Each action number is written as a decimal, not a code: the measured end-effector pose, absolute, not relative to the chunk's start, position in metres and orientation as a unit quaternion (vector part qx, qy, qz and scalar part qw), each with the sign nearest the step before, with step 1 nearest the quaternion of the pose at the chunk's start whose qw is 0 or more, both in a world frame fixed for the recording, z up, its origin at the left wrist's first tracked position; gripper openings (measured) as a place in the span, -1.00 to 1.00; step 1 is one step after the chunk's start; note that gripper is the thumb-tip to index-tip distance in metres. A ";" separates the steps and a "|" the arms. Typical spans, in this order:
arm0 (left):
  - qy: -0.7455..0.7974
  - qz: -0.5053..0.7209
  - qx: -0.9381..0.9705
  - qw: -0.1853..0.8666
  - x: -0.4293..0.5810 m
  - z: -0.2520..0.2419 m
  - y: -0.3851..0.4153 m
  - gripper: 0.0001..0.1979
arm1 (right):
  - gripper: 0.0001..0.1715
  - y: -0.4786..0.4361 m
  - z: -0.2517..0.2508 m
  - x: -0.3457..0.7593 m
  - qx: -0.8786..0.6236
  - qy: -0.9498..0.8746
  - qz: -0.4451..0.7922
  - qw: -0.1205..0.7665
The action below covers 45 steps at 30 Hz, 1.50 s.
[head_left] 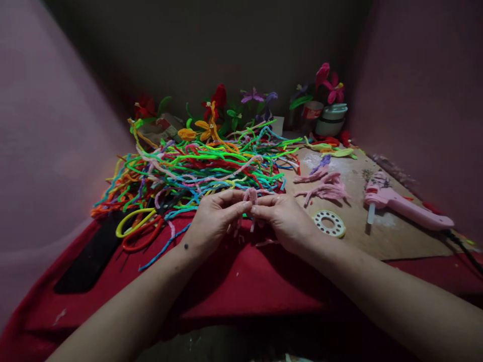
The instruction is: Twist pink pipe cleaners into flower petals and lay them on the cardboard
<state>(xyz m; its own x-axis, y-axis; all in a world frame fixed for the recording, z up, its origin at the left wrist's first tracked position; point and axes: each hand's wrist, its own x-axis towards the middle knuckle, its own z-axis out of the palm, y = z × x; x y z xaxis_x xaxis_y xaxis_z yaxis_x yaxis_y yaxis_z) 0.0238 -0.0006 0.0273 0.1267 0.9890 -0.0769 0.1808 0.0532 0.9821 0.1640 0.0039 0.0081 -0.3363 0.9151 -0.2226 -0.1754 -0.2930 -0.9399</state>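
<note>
Here, I see one pair of yellow-and-red-looped scissors, then the left hand and right hand both pinching one looped, fuzzy pink piece above red cloth. Rightward are one red-labelled cup, lettering unreadable, one white perforated disc, one pink plastic glue gun.

Red-clothed table: fuzzy-stem heap, cardboard sheet, black slab.
</note>
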 end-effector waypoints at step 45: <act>0.521 0.240 0.572 0.586 0.010 0.031 0.006 -0.88 | -0.82 0.009 0.008 0.167 -0.403 -0.557 0.597 0.414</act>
<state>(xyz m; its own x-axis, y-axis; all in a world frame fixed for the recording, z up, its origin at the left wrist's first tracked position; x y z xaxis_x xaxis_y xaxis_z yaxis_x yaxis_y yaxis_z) 0.0101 0.0059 0.0310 0.3420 0.8774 -0.3364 0.3151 0.2301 0.9207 0.1666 0.0090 0.0076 -0.3328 0.9428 -0.0199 -0.0454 -0.0371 -0.9983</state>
